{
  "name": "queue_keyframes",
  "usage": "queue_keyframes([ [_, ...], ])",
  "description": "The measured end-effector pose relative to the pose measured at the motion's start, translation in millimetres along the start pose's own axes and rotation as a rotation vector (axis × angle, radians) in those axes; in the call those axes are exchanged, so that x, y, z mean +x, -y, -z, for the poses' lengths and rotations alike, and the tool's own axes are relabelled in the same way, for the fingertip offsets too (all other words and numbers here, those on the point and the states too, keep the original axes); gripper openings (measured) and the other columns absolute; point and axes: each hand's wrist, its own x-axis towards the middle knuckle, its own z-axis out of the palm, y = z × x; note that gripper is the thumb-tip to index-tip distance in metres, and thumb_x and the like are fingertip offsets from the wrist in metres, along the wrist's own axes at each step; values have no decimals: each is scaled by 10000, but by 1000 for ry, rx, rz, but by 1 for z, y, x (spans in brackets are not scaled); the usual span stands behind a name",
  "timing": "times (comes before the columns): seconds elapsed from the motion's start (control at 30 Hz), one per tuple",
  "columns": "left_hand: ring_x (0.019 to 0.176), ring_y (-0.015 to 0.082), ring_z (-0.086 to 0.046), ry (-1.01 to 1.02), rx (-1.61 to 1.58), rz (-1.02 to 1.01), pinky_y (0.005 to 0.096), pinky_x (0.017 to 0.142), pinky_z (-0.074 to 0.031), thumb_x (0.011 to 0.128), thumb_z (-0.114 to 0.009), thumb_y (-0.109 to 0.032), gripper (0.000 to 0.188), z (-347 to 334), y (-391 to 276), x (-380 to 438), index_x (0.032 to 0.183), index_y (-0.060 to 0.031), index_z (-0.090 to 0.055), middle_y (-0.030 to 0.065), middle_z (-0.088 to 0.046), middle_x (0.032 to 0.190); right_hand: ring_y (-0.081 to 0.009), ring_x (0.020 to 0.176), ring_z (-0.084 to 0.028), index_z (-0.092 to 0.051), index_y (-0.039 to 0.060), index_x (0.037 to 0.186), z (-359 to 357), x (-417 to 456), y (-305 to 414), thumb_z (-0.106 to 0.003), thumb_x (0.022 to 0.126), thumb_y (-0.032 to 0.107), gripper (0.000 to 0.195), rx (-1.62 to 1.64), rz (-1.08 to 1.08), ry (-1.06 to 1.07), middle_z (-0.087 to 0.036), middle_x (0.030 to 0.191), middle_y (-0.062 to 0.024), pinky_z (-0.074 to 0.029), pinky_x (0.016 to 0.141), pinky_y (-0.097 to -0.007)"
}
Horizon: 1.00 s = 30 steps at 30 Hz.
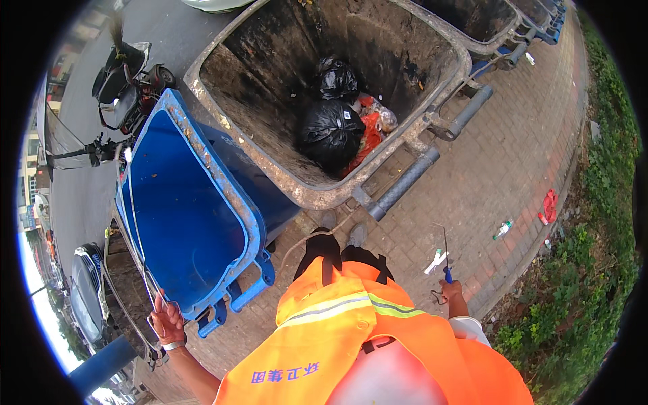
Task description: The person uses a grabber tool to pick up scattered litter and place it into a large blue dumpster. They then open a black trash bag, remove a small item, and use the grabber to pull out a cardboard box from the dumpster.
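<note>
My left hand (167,324) is closed around the looped handle of long thin metal tongs (135,217), which slant up along the near side of a blue wheeled bin (185,228). My right hand (450,289), low over the paving, grips the blue handle of a thin metal hook (445,248) whose bent tip points away from me. Straight ahead stands a large dirty open bin (263,86). Inside lie two tied black rubbish bags, the nearer (331,131) beside a red plastic bag (372,129) and clear plastic waste.
More bins (476,20) stand in a row at the upper right. A green-capped bottle (502,230), white scrap (435,262) and red litter (550,205) lie on the brick paving, bordered by plants (607,202). A three-wheeled vehicle (121,101) and a car (86,298) stand left.
</note>
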Motion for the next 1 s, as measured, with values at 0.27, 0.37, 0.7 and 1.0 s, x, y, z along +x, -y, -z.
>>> queue_keyframes([
  [0.27,643,100,-460,135,245,-177,257,551,-409,881,-919,-350,567,-191,39,120,1272,-72,-615,-28,-461,748,-162,477,-520,-565,40,931,60,25,131,-776,978,252,302,414,209,-165,-568,703,-54,-393,386,-350],
  [0.37,601,85,-491,182,346,-177,238,516,-420,830,-960,-408,630,-245,53,172,1257,-58,-656,-35,-507,729,-133,493,-515,-567,71,979,92,23,195,-783,996,297,313,498,297,-163,-566,738,-20,-408,394,-327],
  [0.7,675,50,-518,-59,1039,-68,217,586,-382,744,-1041,-468,629,-407,25,226,1131,-69,-745,-68,-577,778,-156,478,-536,-596,65,911,150,68,177,-813,965,286,315,417,212,-156,-581,685,-29,-417,393,-351],
  [1.0,853,316,-737,-553,1761,-78,430,787,-588,691,-1037,-360,592,-546,87,195,1067,-2,-751,172,-774,959,-218,437,-558,-633,-24,870,298,161,178,-811,932,215,305,295,87,-135,-620,674,-110,-412,374,-398],
])
